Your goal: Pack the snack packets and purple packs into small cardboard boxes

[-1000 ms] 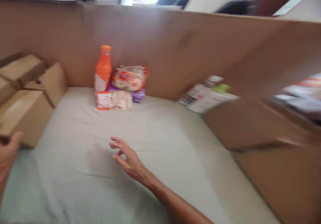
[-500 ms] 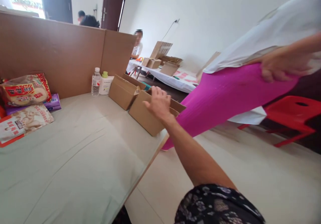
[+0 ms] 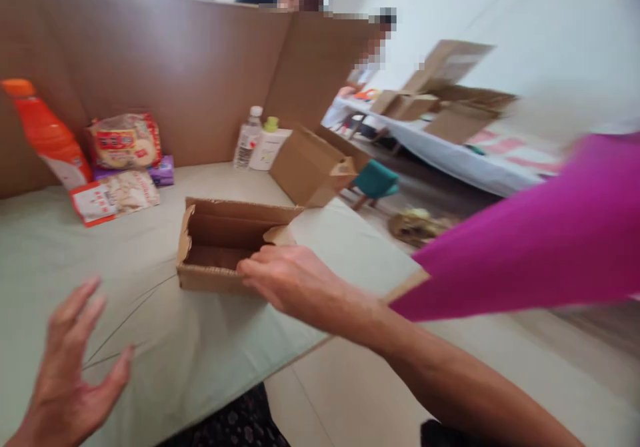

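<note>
My right hand (image 3: pixel 280 273) grips the near wall of a small open cardboard box (image 3: pixel 210 280), fingers closed over its edge. The box lies on the pale cloth-covered table (image 3: pixel 215 340), and the inside that shows holds nothing. My left hand (image 3: pixel 75 360) is over the table to the left of the box, fingers spread, touching nothing. A second cardboard box (image 3: pixel 305 167) stands behind at the table's right edge, beside a white bottle with a green cap (image 3: pixel 267 150) and a clear plastic bottle (image 3: pixel 249 140).
At the back left are an orange bottle (image 3: pixel 50 133), a bag of round crackers (image 3: pixel 125 143), a purple packet (image 3: pixel 164 171) and a snack pouch (image 3: pixel 120 197). A cardboard screen (image 3: pixel 175 87) walls the table's back. A person's magenta-clad leg (image 3: pixel 525 233) is at the right.
My right hand has brought the nearer box from the right edge in toward the table's middle. My left hand has come into view. The view has turned left.
</note>
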{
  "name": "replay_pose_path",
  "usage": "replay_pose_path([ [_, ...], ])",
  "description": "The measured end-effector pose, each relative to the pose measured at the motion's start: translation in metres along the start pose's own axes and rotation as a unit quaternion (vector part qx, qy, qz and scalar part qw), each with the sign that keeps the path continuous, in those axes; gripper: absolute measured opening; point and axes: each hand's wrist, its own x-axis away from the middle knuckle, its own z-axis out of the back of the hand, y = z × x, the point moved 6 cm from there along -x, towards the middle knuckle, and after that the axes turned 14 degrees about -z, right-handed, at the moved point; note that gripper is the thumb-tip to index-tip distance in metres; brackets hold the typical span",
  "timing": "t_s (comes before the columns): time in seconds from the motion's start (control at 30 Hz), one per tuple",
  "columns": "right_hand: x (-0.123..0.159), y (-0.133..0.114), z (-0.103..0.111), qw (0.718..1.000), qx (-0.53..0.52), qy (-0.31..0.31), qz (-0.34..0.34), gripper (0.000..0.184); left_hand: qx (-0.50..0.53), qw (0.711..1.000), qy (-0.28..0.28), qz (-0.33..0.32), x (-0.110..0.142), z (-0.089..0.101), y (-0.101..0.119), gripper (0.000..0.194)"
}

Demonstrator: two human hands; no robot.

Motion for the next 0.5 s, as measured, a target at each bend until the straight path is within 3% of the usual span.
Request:
replay_pose_path([
  [0.1, -0.003, -0.063, 0.003, 0.990, -0.012, 0.020, 0.137, 0.017, 0.053, 0.998, -0.021, -0.035, -0.013, 0.004, 0.018, 0.086],
  [0.2, -0.005, -0.091, 0.006, 0.979, -0.020, 0.030, 0.202, 0.013, 0.062, 0.994, -0.052, -0.070, -0.025, 0.007, 0.022, 0.069],
  [0.33, -0.005, -0.077, 0.009, 0.984, -0.048, 0.039, 0.170, 0.005, 0.031, 0.990, -0.064, -0.120, -0.026, 0.010, 0.017, 0.047],
  [0.5, -0.002, -0.041, -0.004, 0.995, -0.031, 0.021, 0.089, 0.007, -0.030, 0.994, -0.036, -0.100, -0.022, 0.012, 0.001, 0.037],
])
